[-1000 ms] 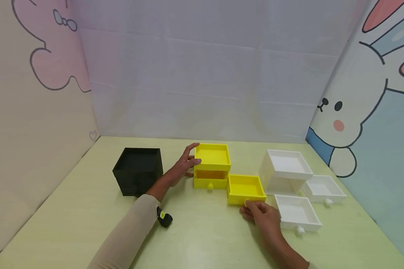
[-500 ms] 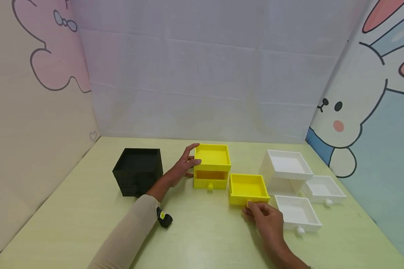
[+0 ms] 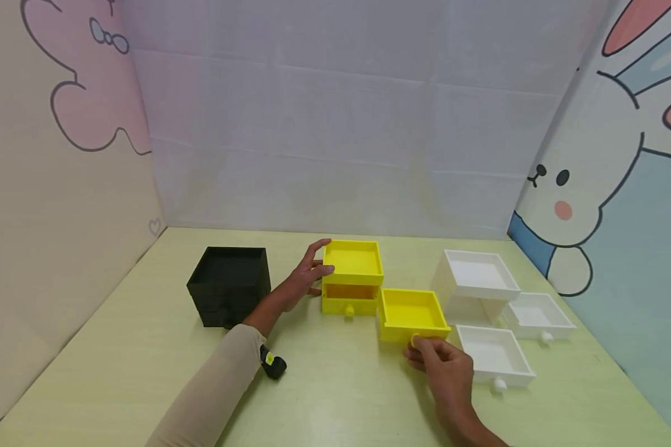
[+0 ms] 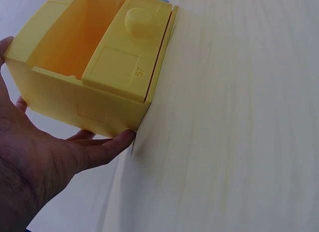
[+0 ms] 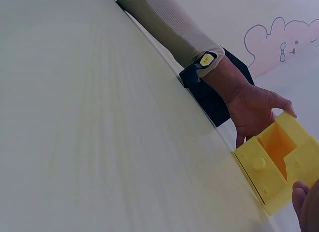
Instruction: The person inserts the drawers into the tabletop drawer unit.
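A small yellow cabinet (image 3: 363,279) stands mid-table with its upper slot vacant; its lower drawer (image 3: 331,306) is in place, round knob facing forward. My left hand (image 3: 299,282) rests on the cabinet's left side, fingers spread. In the left wrist view that hand (image 4: 55,154) has one fingertip low near the cabinet's bottom edge. My right hand (image 3: 447,369) pinches the knob (image 3: 414,339) of a loose yellow drawer (image 3: 410,307), held just in front and to the right of the cabinet. Nothing lies in this drawer. The right wrist view shows only part of the right hand's fingers (image 5: 300,197).
A black cabinet (image 3: 229,292) stands to the left, beside the left forearm. To the right is a white cabinet (image 3: 475,279) with an open slot. Two white drawers lie near it, one in front (image 3: 494,354), the other farther right (image 3: 539,313). Walls (image 3: 335,124) enclose the table's back and sides.
My right hand has shifted slightly rightward with the yellow drawer, mostly in the first half second. The left hand and the yellow cabinet have stayed where they were.
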